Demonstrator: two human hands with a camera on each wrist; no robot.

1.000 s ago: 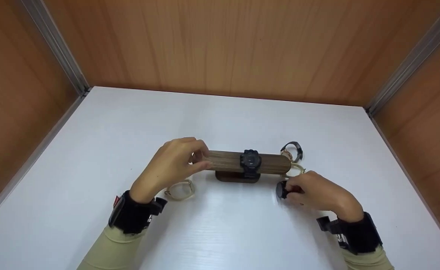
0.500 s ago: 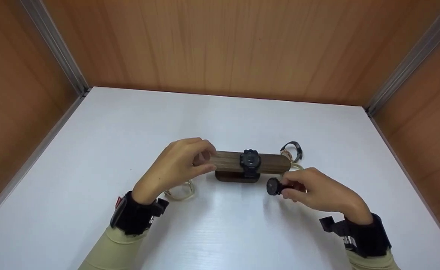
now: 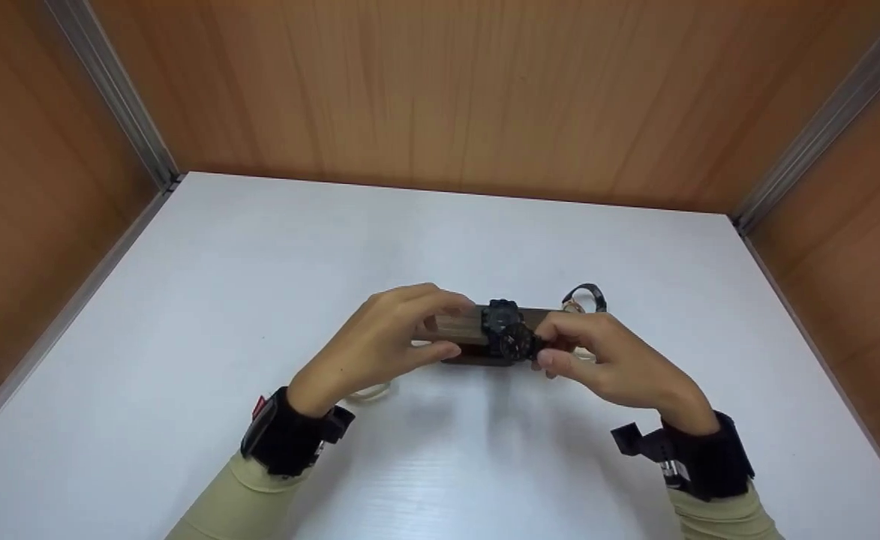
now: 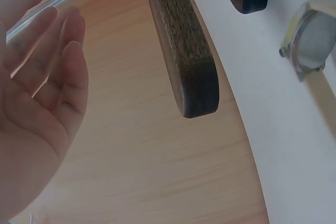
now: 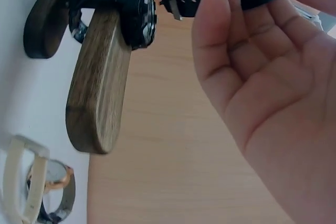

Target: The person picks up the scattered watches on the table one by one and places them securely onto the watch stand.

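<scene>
The right hand [image 3: 612, 364] pinches a black watch [image 3: 516, 342] by its rubbery strap, its round face just past the fingers [image 5: 218, 40] and against the wooden bar [image 3: 458, 326]. That bar is grainy dark wood, flat with rounded ends, wearing another chunky black watch [image 3: 500, 316]. The left hand [image 3: 387, 345] curls around the bar's left end; the wrist view shows its fingers [image 4: 63, 61] loose, apart from the wood. A smooth white surface [image 3: 259, 247] lies below, wood-grain walls [image 3: 447, 82] beyond
</scene>
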